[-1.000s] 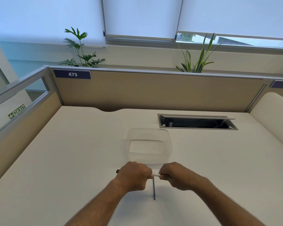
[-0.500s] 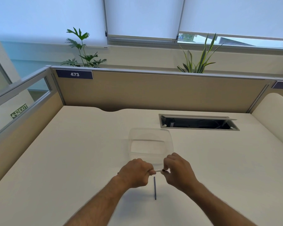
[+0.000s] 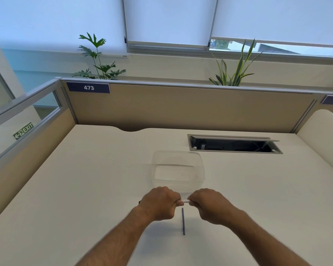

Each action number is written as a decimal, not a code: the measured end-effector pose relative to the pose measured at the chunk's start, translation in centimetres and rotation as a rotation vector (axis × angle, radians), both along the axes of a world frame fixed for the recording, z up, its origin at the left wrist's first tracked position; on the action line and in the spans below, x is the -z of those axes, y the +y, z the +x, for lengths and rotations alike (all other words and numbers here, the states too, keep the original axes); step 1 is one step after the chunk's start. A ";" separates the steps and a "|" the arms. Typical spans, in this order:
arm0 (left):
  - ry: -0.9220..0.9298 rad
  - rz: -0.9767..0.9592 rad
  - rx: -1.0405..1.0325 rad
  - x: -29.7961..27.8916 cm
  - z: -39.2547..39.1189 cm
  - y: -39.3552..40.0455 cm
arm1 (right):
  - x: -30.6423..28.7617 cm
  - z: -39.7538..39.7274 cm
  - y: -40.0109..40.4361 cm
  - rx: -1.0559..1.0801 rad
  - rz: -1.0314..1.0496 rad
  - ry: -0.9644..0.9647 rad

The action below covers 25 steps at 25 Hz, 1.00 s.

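Ana: Right hand (image 3: 210,205) has come back down. Half a second ago its knuckles were tipped up toward the clear container (image 3: 176,151); now it sits level with the left hand (image 3: 160,203) again.

Ben: Are both of them on that white stick (image 3: 186,201)?

Ana: Yes. The left is a fist around most of it, with a dark tip poking out past the far side, and the right pinches the other end. The hands are nearly touching, so only a short white stretch shows between them.

Ben: Where is it, exactly?

Ana: Held crosswise above the desk (image 3: 85,189), just in front of the container's near wall and not inside it.

Ben: So what does the wrist roll tell you?

Ana: My guess is a twist at the joint — one turn done, then the grip reset. Nothing has come apart yet.

Ben: And the dark blue stick (image 3: 183,221)?

Ana: It hasn't moved. It lies flat on the desk under the gap between the hands, pointing away from the person — likely the next piece to handle.
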<state>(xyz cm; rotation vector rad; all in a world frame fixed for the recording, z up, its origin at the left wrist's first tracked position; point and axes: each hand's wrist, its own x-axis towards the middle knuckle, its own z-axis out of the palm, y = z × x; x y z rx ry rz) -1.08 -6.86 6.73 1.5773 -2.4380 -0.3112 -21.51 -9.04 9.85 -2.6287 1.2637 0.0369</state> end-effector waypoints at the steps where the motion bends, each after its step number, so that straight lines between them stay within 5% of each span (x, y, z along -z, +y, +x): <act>1: -0.013 0.002 0.002 0.0 0.0 0.0 | 0.0 0.1 0.0 0.011 -0.026 0.019; 12: -0.008 0.024 0.009 0.2 -0.3 0.2 | 0.3 0.5 0.2 0.131 -0.135 -0.040; 20: -0.014 0.014 0.010 0.5 0.3 0.3 | 0.2 -0.3 0.4 -0.050 0.168 -0.008; 25: -0.014 0.021 0.003 0.6 -0.1 0.4 | 0.1 0.1 0.3 0.015 0.012 0.038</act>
